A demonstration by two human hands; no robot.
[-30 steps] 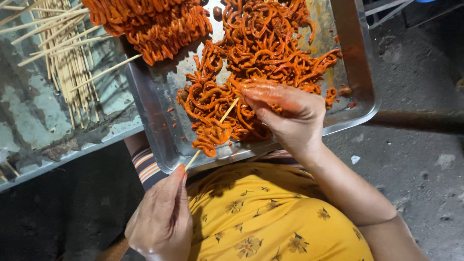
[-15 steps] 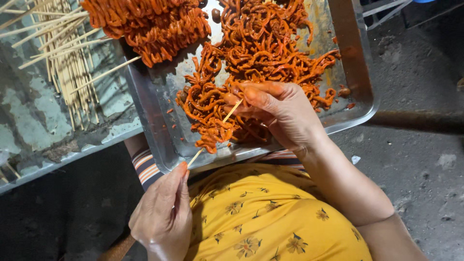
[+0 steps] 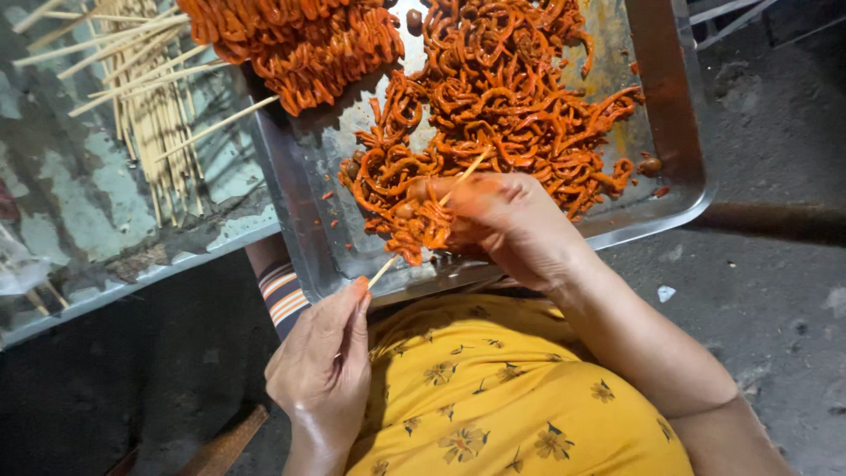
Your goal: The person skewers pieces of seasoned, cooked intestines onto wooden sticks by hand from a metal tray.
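My left hand (image 3: pixel 322 375) pinches the skewer (image 3: pixel 423 231) at its lower end; my right hand (image 3: pixel 507 225) grips orange strips (image 3: pixel 414 220) threaded on it, above the tray (image 3: pixel 679 132). Risk: greasy fingers slip, and the point may prick my right palm.

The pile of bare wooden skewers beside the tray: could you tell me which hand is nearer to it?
Left. The left hand sits below the bare wooden skewers, pinching one skewer's end. The right hand lies farther off, across the metal tray, over the orange strips.
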